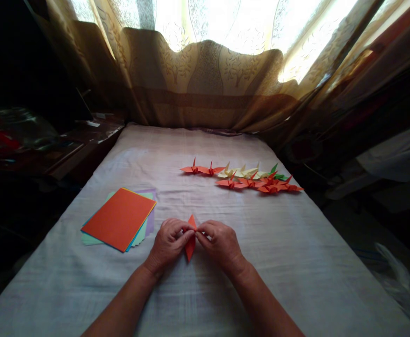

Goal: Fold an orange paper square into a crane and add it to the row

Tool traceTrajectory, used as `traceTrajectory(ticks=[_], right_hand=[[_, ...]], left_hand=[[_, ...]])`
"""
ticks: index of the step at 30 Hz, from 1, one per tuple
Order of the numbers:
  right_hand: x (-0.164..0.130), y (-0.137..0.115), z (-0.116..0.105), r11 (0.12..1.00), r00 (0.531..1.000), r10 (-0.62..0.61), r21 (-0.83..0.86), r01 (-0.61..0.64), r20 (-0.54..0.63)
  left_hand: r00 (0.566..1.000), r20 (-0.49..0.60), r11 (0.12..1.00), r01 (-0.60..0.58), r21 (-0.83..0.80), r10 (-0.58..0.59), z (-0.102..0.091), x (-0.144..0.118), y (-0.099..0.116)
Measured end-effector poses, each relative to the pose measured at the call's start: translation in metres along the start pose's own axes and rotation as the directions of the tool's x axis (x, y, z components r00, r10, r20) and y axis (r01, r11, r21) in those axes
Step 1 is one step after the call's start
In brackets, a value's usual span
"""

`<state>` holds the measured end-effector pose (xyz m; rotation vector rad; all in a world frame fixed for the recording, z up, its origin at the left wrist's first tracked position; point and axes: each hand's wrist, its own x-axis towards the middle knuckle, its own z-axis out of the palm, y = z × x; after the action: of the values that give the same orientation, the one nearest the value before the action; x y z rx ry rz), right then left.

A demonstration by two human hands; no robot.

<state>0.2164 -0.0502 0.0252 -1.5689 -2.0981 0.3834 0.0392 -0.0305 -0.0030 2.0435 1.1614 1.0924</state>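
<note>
Between my two hands is a small orange-red origami piece, folded to a long shape with one point away from me and one toward me. My left hand pinches it at its middle from the left, thumb and forefinger together. From the right, my right hand pinches the same middle part with thumb and fingertips. The fingertips of both hands nearly meet there and hide the centre of the folds.
Left of my hands lies a stack of coloured paper, orange sheet on top. Folded paper cranes stand in rows at the right back: several orange cranes, pale yellow cranes and a green crane. A patterned curtain hangs behind the cloth-covered surface.
</note>
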Motion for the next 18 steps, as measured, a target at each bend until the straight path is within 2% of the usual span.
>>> traceTrajectory(ticks=[9,14,18], right_hand=[[-0.002,0.0003,0.0016,0.999,1.0,-0.008,0.045,0.009,-0.024],[-0.0014,0.0036,0.0048,0.996,0.993,-0.07,0.044,0.075,-0.096],[-0.0012,0.0035,0.0049,0.985,0.97,-0.166,0.025,0.173,-0.178]], left_hand=[[1.0,-0.01,0.999,0.023,-0.042,-0.024,0.0005,0.0002,0.0009],[0.999,0.004,0.997,0.048,-0.057,-0.048,0.0003,0.0001,0.0014],[0.995,0.021,0.992,0.104,-0.068,-0.102,-0.0011,0.0008,0.0031]])
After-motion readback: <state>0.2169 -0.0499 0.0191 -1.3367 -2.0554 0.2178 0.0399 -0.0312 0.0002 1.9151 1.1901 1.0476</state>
